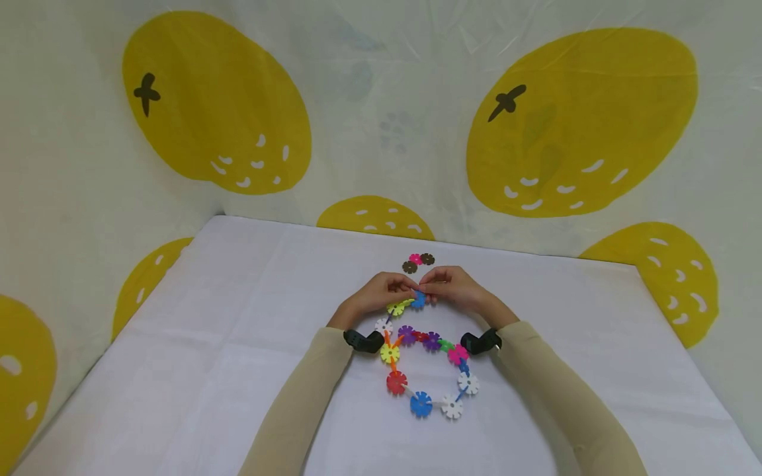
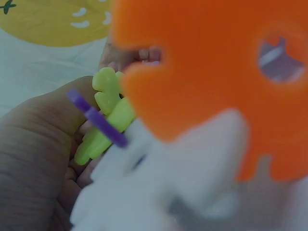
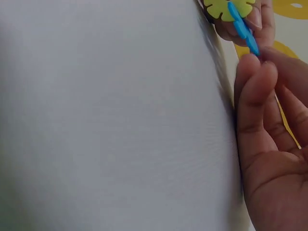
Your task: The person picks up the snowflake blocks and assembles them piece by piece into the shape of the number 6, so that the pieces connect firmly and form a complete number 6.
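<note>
Both hands meet above the table at the far end of a chain of notched plastic discs. My left hand [image 1: 379,292] pinches a yellow-green notched disc [image 3: 226,10]. With thumb and fingertips, my right hand [image 1: 457,288] grips the edge of a blue notched disc [image 3: 244,30], which is seen edge-on in the right wrist view and touches the yellow-green one. From there the chain runs through a purple disc [image 2: 98,119] and a white disc [image 2: 122,171] to an orange disc [image 2: 202,72]. Fingers partly hide the join between the blue and yellow-green discs.
The chain curves round on the white table [image 1: 238,370] between the forearms, with a red disc [image 1: 396,383], another blue disc [image 1: 421,404] and a pink disc [image 1: 458,354] among its links. Beyond the hands lie two loose brown discs [image 1: 409,267] and a loose pink disc [image 1: 415,258].
</note>
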`<state>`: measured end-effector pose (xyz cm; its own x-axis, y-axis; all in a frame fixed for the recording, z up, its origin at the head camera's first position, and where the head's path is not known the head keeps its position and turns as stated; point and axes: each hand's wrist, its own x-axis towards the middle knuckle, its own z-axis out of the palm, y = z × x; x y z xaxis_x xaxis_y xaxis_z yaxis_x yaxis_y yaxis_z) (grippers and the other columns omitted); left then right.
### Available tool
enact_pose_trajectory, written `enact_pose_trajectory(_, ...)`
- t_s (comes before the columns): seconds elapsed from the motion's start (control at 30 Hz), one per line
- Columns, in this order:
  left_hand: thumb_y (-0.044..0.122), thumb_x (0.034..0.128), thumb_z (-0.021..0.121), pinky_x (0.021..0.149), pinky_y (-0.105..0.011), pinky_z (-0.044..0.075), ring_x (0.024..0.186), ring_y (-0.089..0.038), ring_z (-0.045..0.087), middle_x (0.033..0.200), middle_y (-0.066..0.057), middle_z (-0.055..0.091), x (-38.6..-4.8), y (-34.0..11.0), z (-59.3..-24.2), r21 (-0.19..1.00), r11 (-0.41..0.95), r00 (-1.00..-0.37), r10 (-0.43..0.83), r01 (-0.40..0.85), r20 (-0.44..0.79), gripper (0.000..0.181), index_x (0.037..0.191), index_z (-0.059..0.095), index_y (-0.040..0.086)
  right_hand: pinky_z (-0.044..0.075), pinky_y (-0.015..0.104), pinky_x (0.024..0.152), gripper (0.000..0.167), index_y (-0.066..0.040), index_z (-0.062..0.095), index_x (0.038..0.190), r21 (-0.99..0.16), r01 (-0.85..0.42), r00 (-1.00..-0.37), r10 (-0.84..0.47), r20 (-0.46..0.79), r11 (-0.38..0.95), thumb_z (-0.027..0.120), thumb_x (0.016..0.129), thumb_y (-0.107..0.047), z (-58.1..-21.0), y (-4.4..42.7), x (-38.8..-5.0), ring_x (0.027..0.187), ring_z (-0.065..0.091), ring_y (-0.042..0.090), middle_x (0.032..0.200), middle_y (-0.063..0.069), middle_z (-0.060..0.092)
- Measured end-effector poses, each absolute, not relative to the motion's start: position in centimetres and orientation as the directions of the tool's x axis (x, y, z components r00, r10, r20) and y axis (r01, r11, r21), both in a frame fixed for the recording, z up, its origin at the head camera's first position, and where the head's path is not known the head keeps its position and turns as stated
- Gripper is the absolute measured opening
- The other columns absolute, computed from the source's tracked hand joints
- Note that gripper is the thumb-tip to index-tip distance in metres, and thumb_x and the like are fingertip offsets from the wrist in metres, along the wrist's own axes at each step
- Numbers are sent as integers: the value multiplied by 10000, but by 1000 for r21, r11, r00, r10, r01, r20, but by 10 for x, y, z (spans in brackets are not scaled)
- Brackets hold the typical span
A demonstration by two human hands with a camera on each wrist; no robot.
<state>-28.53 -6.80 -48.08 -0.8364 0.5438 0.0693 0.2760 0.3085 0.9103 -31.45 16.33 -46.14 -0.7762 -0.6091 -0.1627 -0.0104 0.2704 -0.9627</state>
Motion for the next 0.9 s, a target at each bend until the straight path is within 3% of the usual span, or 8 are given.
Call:
enact_pose_trajectory(0.23, 184, 948, 648, 741, -214, 479, 791, -103, 606, 927, -10, 709, -286, -69, -480, 910, 314, -833, 551, 269, 56, 229, 1143, 707, 79, 538, 238, 649, 255, 53, 623, 1116, -951, -8, -843, -513, -160, 310, 633, 957, -147, -460, 156, -328, 672, 608, 162, 820, 65, 667)
enact_pose_trajectory(0.47, 165, 949, 641, 747, -209, 466, 792, -101, 584, 940, -50, 700, -283, -67, -478, 924, 291, -834, 549, 249, 52, 234, 1150, 701, 60, 483, 222, 541, 261, 40, 635, 1155, -920, -90, -848, -515, -130, 381, 639, 950, -121, -458, 146, -337, 567, 540, 143, 758, 64, 629)
enact_pose_trajectory(0.67, 159, 960, 625, 796, -216, 468, 830, -104, 578, 981, -54, 709, -282, -69, -475, 917, 299, -833, 549, 263, 60, 223, 1147, 707, 70, 407, 215, 471, 358, -41, 613, 1280, -888, -134, -863, -492, -114, 441, 654, 945, -158, -457, 139, -344, 495, 503, 144, 755, 71, 585)
enact_pose_trajectory(0.9, 180, 975, 606, 873, -215, 466, 927, -71, 588, 1093, -45, 711, -284, -69, -477, 911, 300, -815, 576, 284, 65, 241, 1160, 705, 61, 368, 210, 452, 395, 15, 587, 1306, -846, -225, -850, -522, -71, 483, 658, 930, -88, -456, 136, -344, 435, 453, 110, 728, 60, 570)
